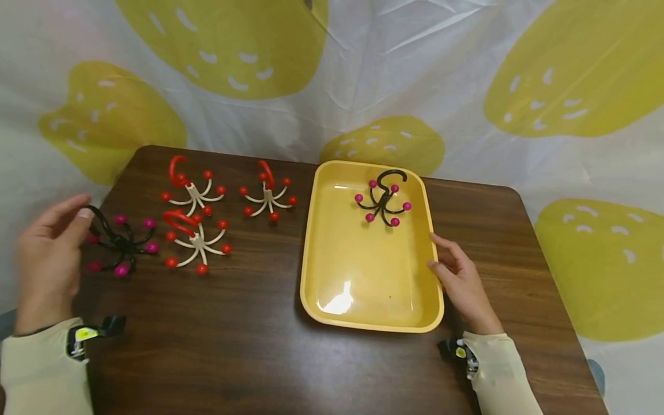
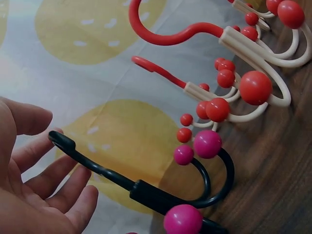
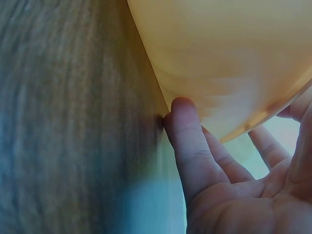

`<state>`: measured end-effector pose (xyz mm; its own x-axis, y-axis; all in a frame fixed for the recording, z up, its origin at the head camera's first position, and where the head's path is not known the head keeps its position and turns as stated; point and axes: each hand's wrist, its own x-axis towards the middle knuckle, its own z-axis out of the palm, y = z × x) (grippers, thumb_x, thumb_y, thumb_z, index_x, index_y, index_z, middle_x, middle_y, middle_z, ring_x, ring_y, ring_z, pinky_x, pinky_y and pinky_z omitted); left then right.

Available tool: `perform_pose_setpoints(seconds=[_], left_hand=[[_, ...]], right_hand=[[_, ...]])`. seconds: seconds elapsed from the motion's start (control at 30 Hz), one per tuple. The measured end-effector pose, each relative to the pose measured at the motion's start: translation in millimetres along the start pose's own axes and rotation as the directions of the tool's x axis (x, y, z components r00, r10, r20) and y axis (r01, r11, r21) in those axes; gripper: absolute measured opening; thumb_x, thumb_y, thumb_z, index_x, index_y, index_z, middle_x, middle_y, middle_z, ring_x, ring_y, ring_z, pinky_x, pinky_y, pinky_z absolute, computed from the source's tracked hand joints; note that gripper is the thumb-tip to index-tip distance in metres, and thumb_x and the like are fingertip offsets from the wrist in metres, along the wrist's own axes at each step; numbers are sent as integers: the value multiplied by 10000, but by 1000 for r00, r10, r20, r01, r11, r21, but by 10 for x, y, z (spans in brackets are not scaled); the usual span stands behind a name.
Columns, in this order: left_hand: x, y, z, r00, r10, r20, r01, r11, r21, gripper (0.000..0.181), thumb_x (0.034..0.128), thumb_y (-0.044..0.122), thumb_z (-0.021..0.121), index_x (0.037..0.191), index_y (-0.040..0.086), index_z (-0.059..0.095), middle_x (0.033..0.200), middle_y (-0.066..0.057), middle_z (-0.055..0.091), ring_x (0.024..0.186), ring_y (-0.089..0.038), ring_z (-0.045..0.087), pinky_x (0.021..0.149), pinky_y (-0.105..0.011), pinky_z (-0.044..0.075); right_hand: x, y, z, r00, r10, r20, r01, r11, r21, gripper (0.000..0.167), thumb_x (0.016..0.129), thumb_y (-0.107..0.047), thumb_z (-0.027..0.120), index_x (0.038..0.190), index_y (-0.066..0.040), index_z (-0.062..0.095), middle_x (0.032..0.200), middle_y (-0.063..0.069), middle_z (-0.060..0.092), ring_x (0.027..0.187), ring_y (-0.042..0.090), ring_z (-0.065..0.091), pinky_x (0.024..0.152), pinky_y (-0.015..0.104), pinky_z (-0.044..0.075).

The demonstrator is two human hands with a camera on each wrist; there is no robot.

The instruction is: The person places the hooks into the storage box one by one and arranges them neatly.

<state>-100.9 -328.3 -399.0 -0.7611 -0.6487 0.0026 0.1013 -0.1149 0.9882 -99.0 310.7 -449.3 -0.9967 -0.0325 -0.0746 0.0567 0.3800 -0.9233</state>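
Observation:
At the table's left edge my left hand (image 1: pixel 52 253) is at the curved top of a black multi-arm hook hanger (image 1: pixel 124 245) with magenta ball tips. In the left wrist view, the thumb stands apart from the hook's end and the fingers are loosely spread behind it. My right hand (image 1: pixel 464 288) holds the right side of a yellow tray (image 1: pixel 306 276). Thumb and forefinger lie over its rim, and the other fingers (image 3: pixel 185 141) touch the outer wall. A second black hook hanger (image 1: pixel 384 202) with magenta balls rests inside the tray, towards the back.
Three cream hook hangers with red hooks and red balls stand left of the tray: one at the back (image 1: pixel 194 195), one nearer (image 1: pixel 198 242) and one closest to the tray (image 1: pixel 267 199). A patterned cloth (image 1: pixel 290 124) hangs behind the brown wooden table (image 1: pixel 233 346).

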Motion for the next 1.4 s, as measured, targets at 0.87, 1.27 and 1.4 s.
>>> perform_pose_setpoints(seconds=[0.87,1.27,1.4], left_hand=[[23,-181,-165,998,56,31,-50,985,-163,280,891,-144,746,1156,-56,773,1034,-17,791,897,-89,715,639,-128,575],[23,-215,-270,995,100,29,-101,994,46,256,894,-34,800,1148,-9,800,878,75,758,757,-39,641,625,-78,526],[24,-221,-296,993,110,39,-112,993,46,246,886,-38,808,1132,-26,800,849,69,757,726,-27,657,630,-78,537]], right_hand=[[-4,5,10,1000,14,3,-14,1000,14,547,1092,-167,571,1619,-212,430,1333,335,625,893,105,736,729,290,641],[-9,9,4,1000,13,-2,-13,1000,11,549,1093,-165,568,1621,-218,428,1318,336,632,876,110,731,718,291,639],[-7,12,10,1000,13,0,-13,1000,6,547,1097,-179,569,1623,-233,427,1309,334,637,877,113,729,721,291,638]])
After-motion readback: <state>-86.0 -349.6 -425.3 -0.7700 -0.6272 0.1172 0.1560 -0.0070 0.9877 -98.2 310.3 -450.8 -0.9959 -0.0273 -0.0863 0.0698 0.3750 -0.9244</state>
